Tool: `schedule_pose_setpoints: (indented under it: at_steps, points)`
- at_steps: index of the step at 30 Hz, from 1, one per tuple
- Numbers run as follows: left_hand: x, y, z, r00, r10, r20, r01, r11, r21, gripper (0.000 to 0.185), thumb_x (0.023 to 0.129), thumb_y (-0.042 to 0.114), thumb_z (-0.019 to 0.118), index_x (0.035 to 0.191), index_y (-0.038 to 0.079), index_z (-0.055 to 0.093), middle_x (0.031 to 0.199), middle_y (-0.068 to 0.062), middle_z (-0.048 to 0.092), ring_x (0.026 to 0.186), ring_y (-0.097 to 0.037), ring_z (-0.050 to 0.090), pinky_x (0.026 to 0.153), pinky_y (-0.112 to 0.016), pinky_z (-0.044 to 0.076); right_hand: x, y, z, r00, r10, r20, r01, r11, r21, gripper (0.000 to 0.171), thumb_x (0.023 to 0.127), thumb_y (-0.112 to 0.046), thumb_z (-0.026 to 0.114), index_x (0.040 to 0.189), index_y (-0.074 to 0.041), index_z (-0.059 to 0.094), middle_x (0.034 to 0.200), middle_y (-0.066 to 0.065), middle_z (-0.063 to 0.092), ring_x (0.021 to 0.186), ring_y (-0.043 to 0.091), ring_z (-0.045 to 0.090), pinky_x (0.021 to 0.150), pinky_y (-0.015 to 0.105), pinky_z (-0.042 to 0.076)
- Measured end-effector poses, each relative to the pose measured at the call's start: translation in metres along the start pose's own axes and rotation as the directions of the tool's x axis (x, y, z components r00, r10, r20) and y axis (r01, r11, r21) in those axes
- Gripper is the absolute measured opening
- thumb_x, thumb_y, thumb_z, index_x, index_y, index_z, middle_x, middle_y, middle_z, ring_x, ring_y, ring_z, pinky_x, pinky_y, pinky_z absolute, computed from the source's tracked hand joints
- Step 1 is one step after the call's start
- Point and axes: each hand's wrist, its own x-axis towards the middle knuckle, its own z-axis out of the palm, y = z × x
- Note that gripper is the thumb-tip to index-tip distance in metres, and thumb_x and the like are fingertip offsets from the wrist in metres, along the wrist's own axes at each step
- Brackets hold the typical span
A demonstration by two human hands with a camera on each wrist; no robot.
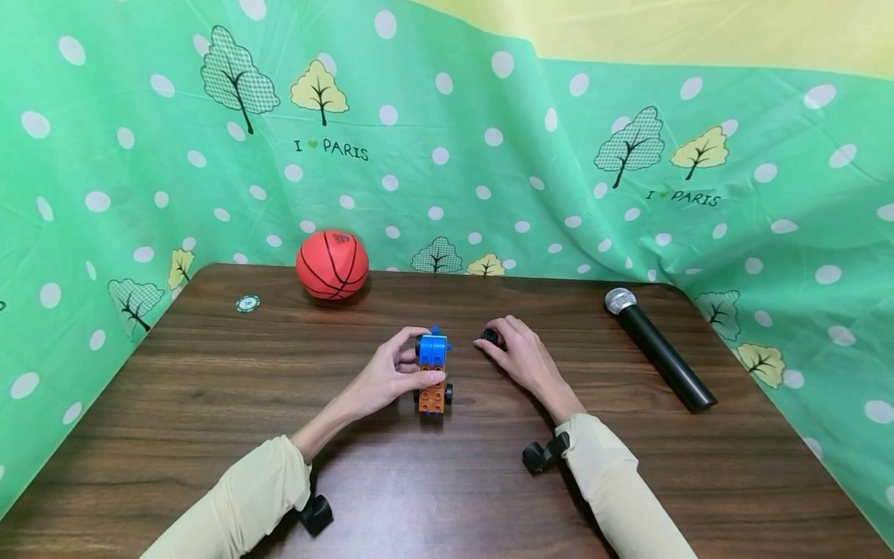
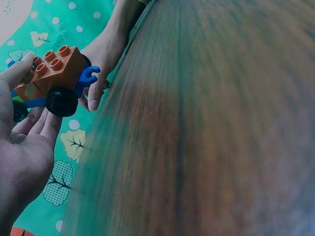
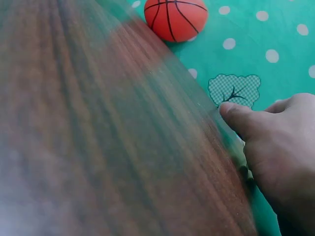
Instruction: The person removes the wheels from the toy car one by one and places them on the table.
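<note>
A toy brick car [image 1: 433, 371] with a blue top, orange base and black wheels stands on the middle of the brown table [image 1: 209, 404]. My left hand [image 1: 414, 359] grips it from the left, thumb on the near side and fingers curled behind. In the left wrist view the orange car [image 2: 51, 73] sits between the thumb and fingers of my left hand [image 2: 30, 105]. To the right, my right hand [image 1: 497, 341] pinches a small black round piece [image 1: 492, 336] on the table. The right wrist view shows only the thumb and knuckles of my right hand [image 3: 266, 137]; the piece is hidden.
An orange basketball [image 1: 332, 264] sits at the table's back left, with a small round token [image 1: 247, 303] to its left. A black microphone [image 1: 660, 347] lies at the right. A green dotted cloth [image 1: 489, 155] drapes behind and around the table.
</note>
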Motion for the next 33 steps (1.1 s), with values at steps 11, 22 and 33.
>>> schedule_pose_setpoints:
  at_steps: [11, 22, 33]
  points:
    - [-0.001, -0.001, 0.000, 1.000, -0.002, -0.004, 0.002, 1.000, 0.007, 0.061, 0.094, 0.011, 0.077, 0.143, 0.000, 0.042, 0.108, -0.019, 0.073, 0.095, -0.028, 0.073, 0.084, -0.036, 0.058, 0.005, 0.002, 0.004, 0.992, 0.112, 0.066, -0.113, 0.994, 0.008, 0.030, 0.094, -0.028, 0.079, 0.110, -0.004, 0.074, 0.090, 0.006, 0.059, 0.078, 0.023, 0.051, 0.071, 0.040, 0.046]
    - [-0.002, -0.001, 0.000, 1.000, -0.007, -0.011, 0.007, 1.000, 0.009, 0.061, 0.094, 0.011, 0.077, 0.143, -0.001, 0.042, 0.108, -0.019, 0.072, 0.096, -0.028, 0.073, 0.084, -0.037, 0.059, 0.004, 0.000, 0.004, 0.984, 0.143, 0.104, -0.145, 0.989, 0.013, 0.036, 0.094, -0.030, 0.079, 0.118, -0.003, 0.074, 0.092, 0.007, 0.058, 0.080, 0.023, 0.051, 0.073, 0.040, 0.046]
    - [0.001, 0.001, 0.000, 0.999, -0.010, -0.042, 0.011, 0.999, 0.030, 0.059, 0.093, 0.011, 0.078, 0.142, 0.005, 0.045, 0.107, -0.018, 0.073, 0.096, -0.027, 0.073, 0.085, -0.037, 0.058, -0.006, -0.016, -0.010, 0.965, 0.260, 0.046, -0.264, 0.953, 0.151, 0.039, 0.102, -0.032, 0.068, 0.127, -0.001, 0.065, 0.090, 0.005, 0.056, 0.081, 0.023, 0.052, 0.075, 0.040, 0.044]
